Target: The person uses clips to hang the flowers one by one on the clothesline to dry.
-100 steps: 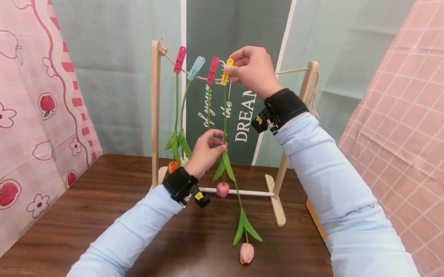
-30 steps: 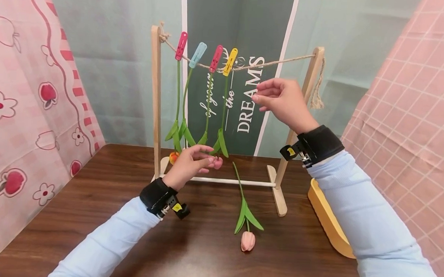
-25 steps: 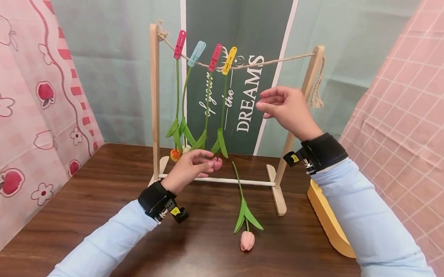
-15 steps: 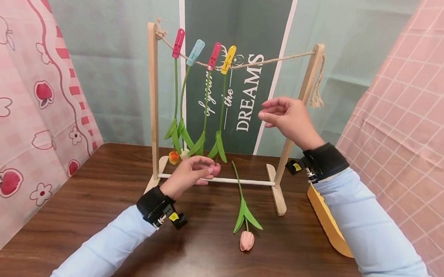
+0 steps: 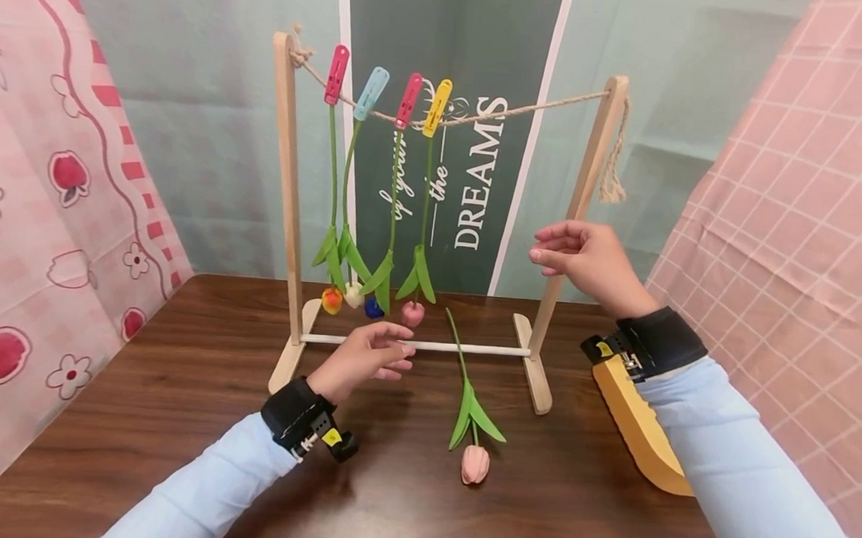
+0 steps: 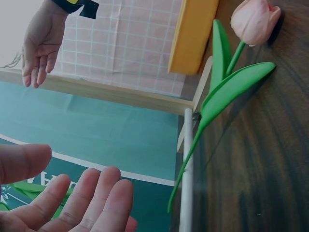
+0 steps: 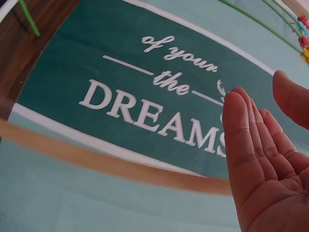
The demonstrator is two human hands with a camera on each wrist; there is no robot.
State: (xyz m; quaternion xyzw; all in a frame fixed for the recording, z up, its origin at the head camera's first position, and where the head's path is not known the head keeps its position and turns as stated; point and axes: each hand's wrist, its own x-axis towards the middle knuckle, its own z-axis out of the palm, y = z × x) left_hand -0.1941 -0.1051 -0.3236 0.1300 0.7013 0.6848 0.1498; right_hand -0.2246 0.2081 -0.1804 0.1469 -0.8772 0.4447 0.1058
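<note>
Four-legged words aside, a row of tulips hangs head-down from a rope (image 5: 539, 107) by clothespins. The yellow clothespin (image 5: 438, 109) holds a pink tulip (image 5: 412, 314) at the row's right end. Just below that bloom is my left hand (image 5: 365, 356), its fingers extended and apart from the flower. My right hand (image 5: 593, 264) hovers near the rack's right post with relaxed fingers; the right wrist view shows nothing in its palm (image 7: 270, 203). On the table lies a light pink tulip (image 5: 475, 465), its stem pointing toward the rack's white bar (image 5: 471, 349).
Two wooden posts (image 5: 288, 182) bear the rope. Red, blue and red clothespins hold an orange tulip (image 5: 332, 300), a white tulip (image 5: 354, 294) and a blue tulip (image 5: 375, 307). A yellow container (image 5: 644, 431) stands at right, partly behind my right forearm. Patterned curtains flank the table.
My right hand has let go of the yellow clothespin and moved down and right. My left hand has left the stem, moved down past the pink bloom and drawn away from it.
</note>
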